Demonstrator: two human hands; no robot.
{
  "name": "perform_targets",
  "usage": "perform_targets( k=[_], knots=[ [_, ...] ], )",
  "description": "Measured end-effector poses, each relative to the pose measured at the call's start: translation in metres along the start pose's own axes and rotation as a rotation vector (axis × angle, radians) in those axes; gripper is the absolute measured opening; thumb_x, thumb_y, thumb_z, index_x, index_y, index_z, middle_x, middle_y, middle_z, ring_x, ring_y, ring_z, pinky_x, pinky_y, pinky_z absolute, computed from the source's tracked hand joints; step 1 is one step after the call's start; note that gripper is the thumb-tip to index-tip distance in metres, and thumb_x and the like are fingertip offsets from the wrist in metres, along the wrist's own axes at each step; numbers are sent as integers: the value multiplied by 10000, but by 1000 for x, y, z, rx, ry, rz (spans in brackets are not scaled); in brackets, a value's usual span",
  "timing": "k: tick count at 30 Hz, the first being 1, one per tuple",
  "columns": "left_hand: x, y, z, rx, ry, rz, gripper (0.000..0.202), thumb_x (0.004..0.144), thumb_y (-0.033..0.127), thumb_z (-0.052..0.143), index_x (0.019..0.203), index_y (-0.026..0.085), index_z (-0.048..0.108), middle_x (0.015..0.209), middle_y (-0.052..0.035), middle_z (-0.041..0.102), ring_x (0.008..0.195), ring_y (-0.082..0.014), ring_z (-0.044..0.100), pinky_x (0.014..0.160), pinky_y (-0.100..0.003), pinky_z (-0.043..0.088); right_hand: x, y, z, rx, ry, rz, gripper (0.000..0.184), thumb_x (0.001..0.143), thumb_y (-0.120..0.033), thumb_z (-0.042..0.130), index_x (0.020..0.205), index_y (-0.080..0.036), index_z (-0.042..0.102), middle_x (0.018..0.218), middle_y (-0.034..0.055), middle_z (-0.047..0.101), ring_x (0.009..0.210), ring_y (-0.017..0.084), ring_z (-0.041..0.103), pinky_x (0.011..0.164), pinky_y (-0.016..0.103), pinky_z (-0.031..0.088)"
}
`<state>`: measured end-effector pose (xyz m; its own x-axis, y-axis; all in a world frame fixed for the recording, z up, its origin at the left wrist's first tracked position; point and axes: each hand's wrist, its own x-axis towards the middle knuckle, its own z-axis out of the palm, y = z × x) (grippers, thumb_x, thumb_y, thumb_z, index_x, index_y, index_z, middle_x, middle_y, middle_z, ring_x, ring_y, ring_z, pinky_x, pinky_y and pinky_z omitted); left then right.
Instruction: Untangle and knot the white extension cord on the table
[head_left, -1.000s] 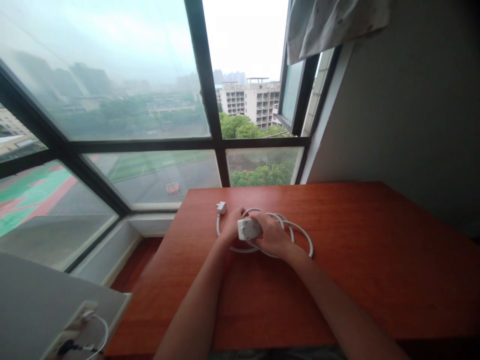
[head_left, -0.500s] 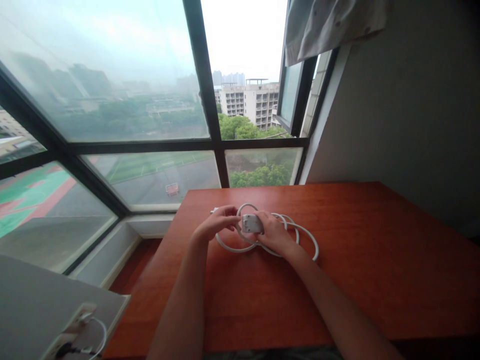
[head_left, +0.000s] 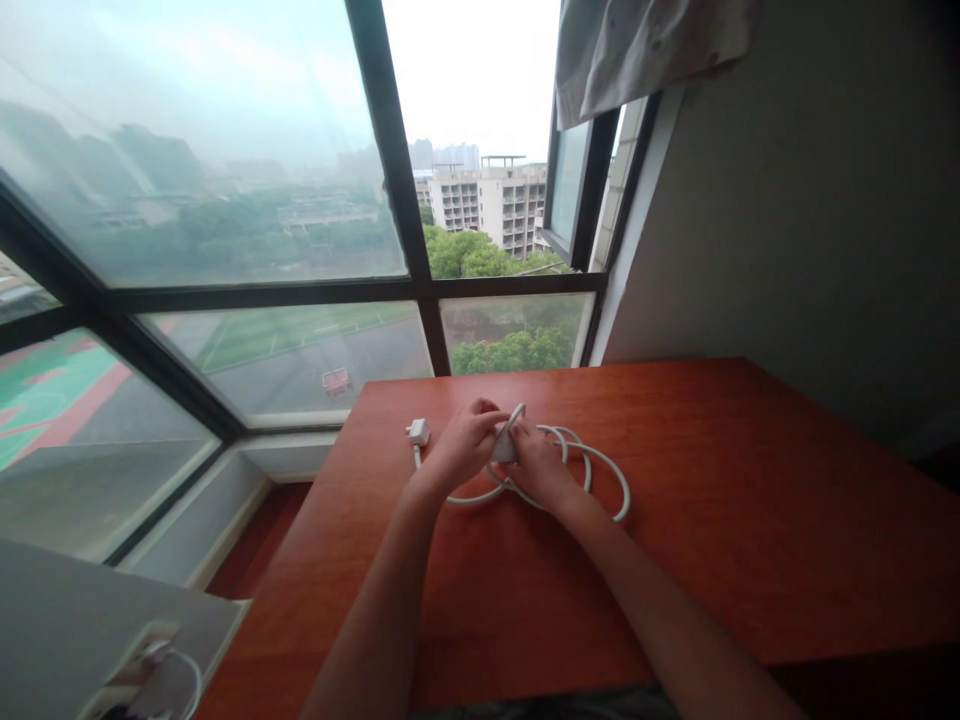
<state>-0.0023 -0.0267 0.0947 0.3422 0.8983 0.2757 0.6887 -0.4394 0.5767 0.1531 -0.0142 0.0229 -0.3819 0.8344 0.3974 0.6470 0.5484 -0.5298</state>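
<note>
Between my two hands is the small white socket block [head_left: 505,449] of an extension cord, turned so its face with the holes is hidden. My left hand [head_left: 466,447] grips it from the left, fingers curled over its far side. From the right, my right hand [head_left: 541,463] is closed on the same block. A loop of the white cord [head_left: 619,480] rises above the fingers, and the other loops lie on the table to the right of my hand. Left of my left wrist, the white plug [head_left: 418,432] rests on the table at the cord's end.
The reddish-brown wooden table [head_left: 720,520] reaches to the window frame [head_left: 285,297]. A wall outlet [head_left: 154,650] with a white cable is at lower left. A curtain [head_left: 652,60] hangs at upper right, beside a plain wall [head_left: 795,220].
My left hand has moved right and closed on the socket block. The block has turned, so its holes no longer show. The plug has come into full view. The camera has shifted slightly.
</note>
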Motion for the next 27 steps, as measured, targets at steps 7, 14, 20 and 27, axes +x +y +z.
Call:
perform_targets(
  k=[7,14,20,27],
  knots=[
    [-4,-32,-3,-183,-138,-80,371,863,175,500,1206,186,641,1202,-101,634,1092,-214,575,979,-306,437,0,-3,-7,45,-68,-42,531,754,-136,610,1266,-161,475,1264,138,547,1138,247,547,952,392,461],
    [-10,-48,-9,-151,-198,-203,275,854,288,530,1037,143,675,965,-82,717,836,-186,643,754,-256,494,-3,-5,-10,29,-78,-114,550,786,-176,607,1318,-141,473,1346,168,510,1247,281,473,1043,443,402],
    [-14,-54,-13,-179,-174,-357,290,826,378,546,949,142,661,759,-55,700,673,-165,648,606,-233,487,-4,-6,-9,2,-70,-110,485,829,-208,583,1302,-143,499,1328,162,530,1222,275,493,1034,443,411],
    [-11,-49,-1,-486,-210,-544,286,808,366,556,993,152,594,762,-30,666,624,-138,648,556,-218,505,-8,-24,-2,-38,3,-159,738,831,-378,638,1465,-180,314,1407,176,457,1293,326,418,1049,498,374]
  ],
)
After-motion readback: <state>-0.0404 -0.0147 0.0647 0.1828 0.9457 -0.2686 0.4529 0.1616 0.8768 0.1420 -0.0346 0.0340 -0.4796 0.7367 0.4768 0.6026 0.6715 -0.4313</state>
